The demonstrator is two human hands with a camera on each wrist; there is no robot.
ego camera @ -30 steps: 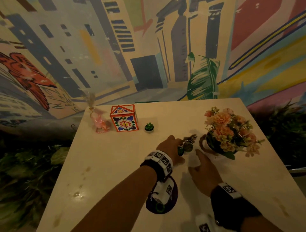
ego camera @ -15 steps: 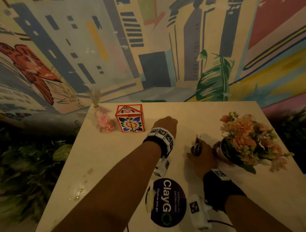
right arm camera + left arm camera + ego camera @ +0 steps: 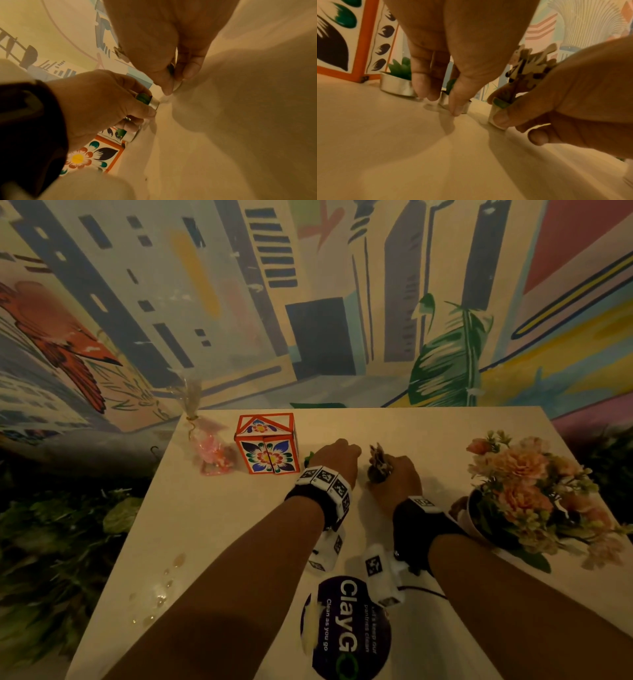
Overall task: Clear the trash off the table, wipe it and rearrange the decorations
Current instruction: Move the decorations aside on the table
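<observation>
Pinching a small silver cup [image 3: 453, 104] with a green plant in it, the left hand [image 3: 337, 462] holds it down on the table [image 3: 212, 525], thumb on the near side and fingers [image 3: 419, 83] on the far side, the grip narrow. The same cup shows in the right wrist view as a silver rim under green leaves at the fingertips. Just left of it a second plant cup [image 3: 397, 83] stands alone, close to the corner of the flowered box [image 3: 267, 445].

The right hand [image 3: 394, 479] sits just beside the left, its thumb and fingers closed around another little pot [image 3: 498, 116] topped with pale wooden pieces [image 3: 378, 462] that stick up above the knuckles. The pot's base is at or touching the tabletop; which, I cannot tell.

The box stands near the table's far edge, left of both hands. Left of the box lies a pink wrapped gift [image 3: 212, 453] with a clear twisted top. At the right, a dark pot of peach flowers [image 3: 534, 491] stands near the right wrist. A round dark sticker [image 3: 346, 628] marked ClayGO lies between the forearms at the near edge, and a few droplets [image 3: 161, 590] glint on the table's left side.
</observation>
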